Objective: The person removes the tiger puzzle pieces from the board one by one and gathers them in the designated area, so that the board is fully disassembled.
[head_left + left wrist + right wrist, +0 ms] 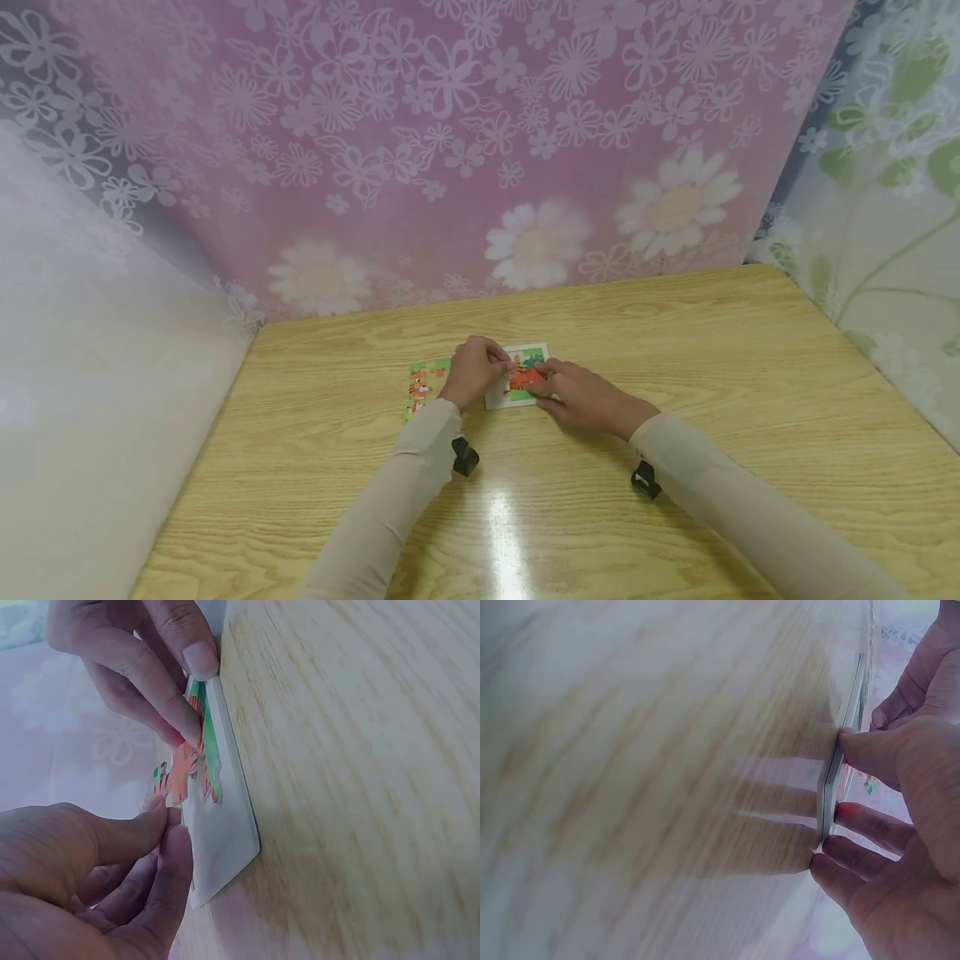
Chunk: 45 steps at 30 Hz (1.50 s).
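Observation:
A white-framed jigsaw board (497,399) lies on the table, partly filled with green and red-orange pieces (527,377). My left hand (472,371) is over its left side, with thumb and fingers pinching a small orange puzzle piece (180,778). Across the board, my right hand (583,398) rests on the right side. Its thumb touches the near edge and its other fingertips lie on the pieces and along the right edge, as the right wrist view shows. Left of the board sit more puzzle pieces (417,390) with a cartoon tiger face, partly hidden by the left hand.
The wood-grain table (315,500) extends around the board. Behind it hangs a pink flowered curtain (420,208), with pale sheets on the left (97,375) and right (892,208). A black wrist camera (465,457) hangs beneath the left sleeve, another (646,480) beneath the right.

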Motion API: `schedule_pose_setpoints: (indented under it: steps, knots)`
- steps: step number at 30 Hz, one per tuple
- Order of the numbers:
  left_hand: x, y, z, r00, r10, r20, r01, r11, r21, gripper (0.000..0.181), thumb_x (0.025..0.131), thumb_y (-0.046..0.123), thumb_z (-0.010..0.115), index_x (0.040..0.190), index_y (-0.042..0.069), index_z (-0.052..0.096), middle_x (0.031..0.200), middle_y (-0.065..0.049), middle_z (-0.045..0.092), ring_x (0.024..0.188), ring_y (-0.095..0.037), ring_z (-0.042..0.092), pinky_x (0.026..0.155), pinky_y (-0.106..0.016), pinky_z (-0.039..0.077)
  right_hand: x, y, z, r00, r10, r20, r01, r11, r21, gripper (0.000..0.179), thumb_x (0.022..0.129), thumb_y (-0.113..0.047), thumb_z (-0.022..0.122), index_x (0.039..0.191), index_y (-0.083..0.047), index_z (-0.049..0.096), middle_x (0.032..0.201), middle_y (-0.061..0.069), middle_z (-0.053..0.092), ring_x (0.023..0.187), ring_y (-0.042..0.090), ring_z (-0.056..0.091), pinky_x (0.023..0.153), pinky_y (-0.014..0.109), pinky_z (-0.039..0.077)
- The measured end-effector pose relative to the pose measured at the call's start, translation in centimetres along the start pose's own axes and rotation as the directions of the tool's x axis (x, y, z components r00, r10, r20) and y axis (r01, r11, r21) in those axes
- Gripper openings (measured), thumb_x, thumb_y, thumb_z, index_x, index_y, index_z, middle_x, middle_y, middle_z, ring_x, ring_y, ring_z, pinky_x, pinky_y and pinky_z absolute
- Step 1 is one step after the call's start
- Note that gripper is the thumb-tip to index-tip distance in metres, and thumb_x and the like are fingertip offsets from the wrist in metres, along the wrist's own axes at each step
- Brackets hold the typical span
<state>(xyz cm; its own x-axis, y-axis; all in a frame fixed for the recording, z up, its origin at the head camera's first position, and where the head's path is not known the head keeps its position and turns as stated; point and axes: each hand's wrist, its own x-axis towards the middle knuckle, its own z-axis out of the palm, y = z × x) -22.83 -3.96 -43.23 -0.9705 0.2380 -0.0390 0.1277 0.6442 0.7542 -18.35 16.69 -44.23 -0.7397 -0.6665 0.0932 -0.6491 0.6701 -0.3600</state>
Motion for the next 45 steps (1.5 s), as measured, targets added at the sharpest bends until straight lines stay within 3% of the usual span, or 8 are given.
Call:
schedule_pose_setpoints:
  steps: [7,14,27,34,45]
  knots:
    - [-0.2,-0.4,-0.8,0.999,0.035,-0.023,-0.035,0.999,-0.012,0.01,0.096,0.014,0.073,0.093,0.006,0.077,0.086,-0.009,0.074,0.07,-0.016,0.066,0.065,-0.034,0.056,0.0,0.1,0.0,1.0,0.003,-0.004,-0.003,1.0,0.003,0.032,0.099,-0.015,0.068,0.127,0.001,0.069,0.141,0.028,0.054,0.13,0.04,0.053,0.1,0.052,0.049]
    - [-0.6,-2.1,-2.7,0.998,0.044,-0.037,-0.044,0.999,-0.02,0.011,0.097,0.015,0.072,0.093,0.005,0.076,0.085,-0.008,0.074,0.072,-0.018,0.067,0.064,-0.034,0.055,0.0,0.1,0.0,0.999,0.028,0.017,-0.028,1.0,-0.015,0.034,0.099,-0.016,0.068,0.13,-0.002,0.068,0.141,0.029,0.054,0.131,0.042,0.052,0.101,0.053,0.048]
    - [-2.7,-5.4,-6.0,0.994,-0.057,-0.097,0.06,0.998,0.027,0.011,0.094,0.016,0.075,0.093,0.005,0.076,0.08,-0.006,0.072,0.069,-0.021,0.065,0.062,-0.035,0.054,0.0,0.0,0.2,1.0,-0.011,-0.008,0.01,1.0,-0.028,0.032,0.098,-0.013,0.069,0.127,0.0,0.07,0.138,0.028,0.057,0.129,0.041,0.053,0.099,0.053,0.049]
    - [-3.5,-6.0,-6.8,0.992,-0.085,-0.089,0.087,0.996,0.023,0.012,0.095,0.016,0.074,0.094,0.005,0.075,0.081,-0.008,0.071,0.065,-0.026,0.064,0.055,-0.033,0.05,-0.1,0.2,0.2,1.0,0.001,-0.005,-0.001,1.0,-0.028,0.033,0.098,-0.015,0.069,0.128,-0.001,0.069,0.139,0.028,0.056,0.131,0.041,0.052,0.1,0.054,0.048]
    - [-4.1,-6.7,-7.3,0.991,-0.111,-0.069,0.114,0.993,0.031,0.01,0.093,0.015,0.076,0.09,0.005,0.076,0.08,-0.005,0.073,0.068,-0.02,0.067,0.059,-0.034,0.053,0.0,0.2,0.3,1.0,-0.002,-0.006,0.002,1.0,-0.023,0.033,0.099,-0.015,0.068,0.129,-0.001,0.069,0.139,0.027,0.056,0.131,0.04,0.051,0.1,0.054,0.048]
